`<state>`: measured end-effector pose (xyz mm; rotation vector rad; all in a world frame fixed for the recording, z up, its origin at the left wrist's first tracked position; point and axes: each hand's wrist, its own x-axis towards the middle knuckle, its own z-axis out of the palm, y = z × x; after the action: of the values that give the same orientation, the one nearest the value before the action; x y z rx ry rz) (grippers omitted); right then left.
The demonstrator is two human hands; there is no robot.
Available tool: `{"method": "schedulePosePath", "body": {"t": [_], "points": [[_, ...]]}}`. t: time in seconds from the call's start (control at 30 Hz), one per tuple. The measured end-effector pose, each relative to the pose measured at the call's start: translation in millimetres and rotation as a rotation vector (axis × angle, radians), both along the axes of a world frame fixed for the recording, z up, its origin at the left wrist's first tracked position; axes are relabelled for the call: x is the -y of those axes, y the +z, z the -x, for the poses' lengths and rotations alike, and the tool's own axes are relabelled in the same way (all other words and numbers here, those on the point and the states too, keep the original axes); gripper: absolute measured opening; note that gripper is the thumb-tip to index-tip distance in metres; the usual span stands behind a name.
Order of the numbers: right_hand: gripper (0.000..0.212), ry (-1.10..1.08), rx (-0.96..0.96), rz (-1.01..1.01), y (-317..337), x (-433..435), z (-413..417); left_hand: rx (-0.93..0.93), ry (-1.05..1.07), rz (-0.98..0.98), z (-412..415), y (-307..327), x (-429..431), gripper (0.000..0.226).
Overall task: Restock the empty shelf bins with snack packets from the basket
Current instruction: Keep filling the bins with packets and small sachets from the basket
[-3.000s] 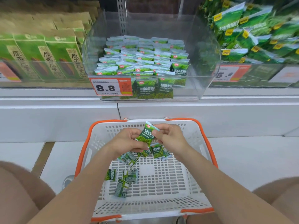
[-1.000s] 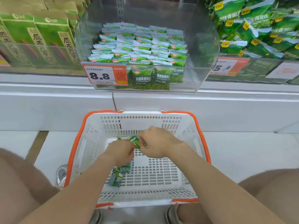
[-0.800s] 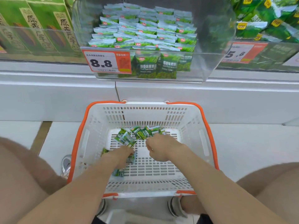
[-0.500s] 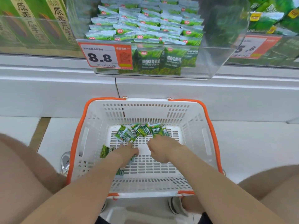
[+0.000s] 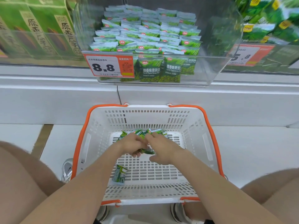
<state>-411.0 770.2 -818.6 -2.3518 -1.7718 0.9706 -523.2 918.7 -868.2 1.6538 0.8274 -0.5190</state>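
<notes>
A white basket with an orange rim (image 5: 208,126) stands on the floor below the shelf. Both my hands are inside it, side by side. My left hand (image 5: 131,145) grips a green snack packet (image 5: 148,151), which shows under its curled fingers. My right hand (image 5: 162,149) lies beside it with fingers stretched toward several green packets (image 5: 139,132) at the basket's far end. One loose packet (image 5: 120,175) lies near the basket's front left. Above, a clear shelf bin (image 5: 216,70) holds rows of the same packets (image 5: 145,34).
An orange price tag reading 8.8 (image 5: 110,66) hangs on the bin's front. Green cartons (image 5: 40,29) fill the shelf to the left, large green bags (image 5: 267,21) the shelf to the right. A white ledge (image 5: 48,102) runs between shelf and floor. My knees flank the basket.
My left hand has moved forward and closed on a packet. My right hand has stretched toward the packets at the far end. The view has tilted slightly.
</notes>
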Motion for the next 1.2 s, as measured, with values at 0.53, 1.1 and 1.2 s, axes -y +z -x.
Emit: {"method": "schedulePosePath", "body": {"t": [0.53,1.1,1.2], "points": [[0.028,-0.688,-0.636,-0.269,34,10,-41,0.409,0.243,-0.020,-18,82,-3,0.032],[0.026,-0.589,0.178,-1.442,207,-7,-44,1.168,0.147,-1.270,-46,210,22,0.010],[0.029,-0.618,0.381,-1.344,238,-6,-68,1.215,0.158,-1.443,-51,231,21,0.016]]}}
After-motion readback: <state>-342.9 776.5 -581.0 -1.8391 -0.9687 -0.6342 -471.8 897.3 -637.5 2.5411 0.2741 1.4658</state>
